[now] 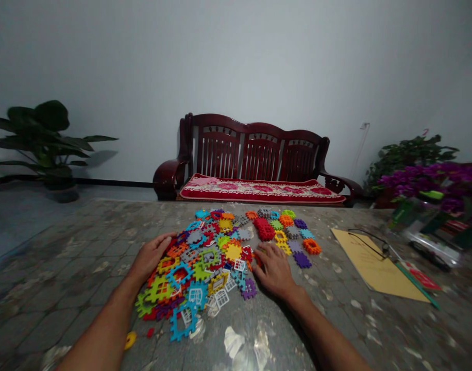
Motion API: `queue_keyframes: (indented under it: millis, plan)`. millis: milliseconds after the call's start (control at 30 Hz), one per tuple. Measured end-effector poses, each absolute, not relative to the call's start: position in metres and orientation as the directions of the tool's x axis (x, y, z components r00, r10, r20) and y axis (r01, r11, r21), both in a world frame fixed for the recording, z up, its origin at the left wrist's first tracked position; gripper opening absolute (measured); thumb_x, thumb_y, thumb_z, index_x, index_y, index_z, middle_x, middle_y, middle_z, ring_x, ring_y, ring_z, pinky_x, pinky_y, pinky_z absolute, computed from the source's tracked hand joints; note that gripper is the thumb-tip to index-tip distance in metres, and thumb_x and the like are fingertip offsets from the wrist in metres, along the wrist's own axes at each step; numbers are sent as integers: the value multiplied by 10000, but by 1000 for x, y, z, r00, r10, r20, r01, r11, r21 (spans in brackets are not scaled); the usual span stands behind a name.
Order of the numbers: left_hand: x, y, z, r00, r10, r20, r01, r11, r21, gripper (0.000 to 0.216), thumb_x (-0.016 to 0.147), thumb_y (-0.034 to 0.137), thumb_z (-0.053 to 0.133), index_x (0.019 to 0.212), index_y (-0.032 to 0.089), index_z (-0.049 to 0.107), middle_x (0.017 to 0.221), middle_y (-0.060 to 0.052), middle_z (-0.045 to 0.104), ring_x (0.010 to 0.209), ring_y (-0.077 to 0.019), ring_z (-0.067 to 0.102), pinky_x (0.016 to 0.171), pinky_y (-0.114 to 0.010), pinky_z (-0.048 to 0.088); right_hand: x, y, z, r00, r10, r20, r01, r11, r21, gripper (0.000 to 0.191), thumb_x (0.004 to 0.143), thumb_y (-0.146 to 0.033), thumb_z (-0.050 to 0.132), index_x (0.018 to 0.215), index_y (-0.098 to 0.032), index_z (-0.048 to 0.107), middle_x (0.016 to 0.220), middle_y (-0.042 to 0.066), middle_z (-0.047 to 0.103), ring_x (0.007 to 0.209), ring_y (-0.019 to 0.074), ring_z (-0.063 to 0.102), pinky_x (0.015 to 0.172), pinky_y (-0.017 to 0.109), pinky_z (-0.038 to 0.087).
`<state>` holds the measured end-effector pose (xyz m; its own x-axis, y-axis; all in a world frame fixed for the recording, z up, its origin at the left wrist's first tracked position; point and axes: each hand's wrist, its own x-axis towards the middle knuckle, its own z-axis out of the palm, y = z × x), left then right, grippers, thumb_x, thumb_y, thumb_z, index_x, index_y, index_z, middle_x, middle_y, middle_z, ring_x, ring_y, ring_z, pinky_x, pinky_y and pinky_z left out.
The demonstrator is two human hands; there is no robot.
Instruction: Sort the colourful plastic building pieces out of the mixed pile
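A heap of colourful plastic interlocking blocks (205,270) with toothed edges lies on the table in front of me, with small white window frames (221,298) among them. My left hand (153,257) rests against the heap's left side, its fingers stretched out and holding nothing I can see. At the heap's right side, my right hand (273,270) has its fingers bent around an orange interlocking block (258,261), which is partly hidden by them. Just beyond that hand, blocks lie grouped by colour, including a red stack (264,230), purple blocks (302,259) and an orange stack (311,246).
To the right lie a yellow envelope (375,265), eyeglasses (385,249) and a green pencil (417,283). A clear bottle (423,211) and purple flowers (433,180) stand farther right. Beyond the stone-patterned table (85,257) is a wooden bench (259,152).
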<state>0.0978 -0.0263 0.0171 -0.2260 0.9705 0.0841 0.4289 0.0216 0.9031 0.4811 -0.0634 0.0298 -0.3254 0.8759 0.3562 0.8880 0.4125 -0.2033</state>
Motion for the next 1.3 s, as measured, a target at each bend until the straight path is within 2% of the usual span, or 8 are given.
queue_keyframes:
  millis: [200, 533, 733, 1000, 1100, 1200, 1300]
  plan:
    - [96, -18, 16, -252, 964, 85, 481, 49, 876, 498, 742, 512, 521, 1049, 170, 714, 1098, -90, 745, 1013, -260, 674, 922, -355, 495, 484, -55, 24, -390, 849, 357, 849, 481, -218, 393, 874, -474, 564, 1180, -238, 636, 1233, 64, 628, 1258, 282, 423, 1101, 483, 250]
    - [98, -16, 19, -257, 965, 50, 548, 103, 830, 460, 763, 495, 507, 1050, 204, 718, 1029, -56, 764, 915, -244, 701, 785, -306, 532, 483, -54, 23, -364, 859, 359, 828, 475, -297, 414, 840, -518, 629, 1132, -225, 618, 1169, 72, 643, 1229, 280, 444, 1080, 446, 292]
    - [98, -15, 16, -261, 964, 45, 536, 106, 837, 442, 774, 486, 513, 1055, 211, 715, 1000, -42, 768, 876, -235, 706, 722, -287, 539, 483, -56, 25, -388, 833, 395, 799, 518, -307, 296, 861, -458, 631, 1060, -240, 619, 1072, 50, 648, 1181, 256, 466, 1060, 424, 288]
    - [97, -12, 17, -277, 959, 52, 551, 115, 826, 442, 764, 479, 507, 1020, 197, 732, 1024, -50, 767, 915, -236, 699, 756, -278, 531, 486, -51, 19, -420, 801, 427, 738, 575, -352, 354, 828, -485, 666, 1047, -213, 610, 966, 51, 620, 934, 223, 523, 845, 353, 407]
    - [96, -10, 14, -281, 958, 60, 540, 106, 835, 442, 749, 483, 524, 1010, 196, 734, 1043, -54, 763, 932, -234, 696, 764, -270, 531, 488, -51, 15, -362, 811, 459, 724, 555, -409, 422, 801, -428, 711, 1138, -215, 575, 1019, 65, 609, 947, 234, 538, 835, 363, 436]
    - [95, -10, 13, -270, 961, 67, 544, 95, 834, 441, 744, 486, 533, 1013, 200, 734, 1040, -55, 764, 927, -238, 694, 757, -276, 532, 490, -50, 12, -310, 817, 486, 697, 543, -469, 505, 811, -301, 703, 1270, -244, 502, 1147, 77, 569, 1038, 235, 542, 896, 373, 455]
    - [97, -11, 15, -280, 958, 60, 556, 110, 824, 442, 752, 479, 521, 1017, 194, 731, 1030, -59, 764, 899, -237, 696, 758, -286, 530, 490, -49, 9, -285, 815, 504, 671, 546, -502, 507, 807, -201, 674, 1280, -267, 503, 1153, 64, 554, 1059, 224, 548, 916, 368, 469]
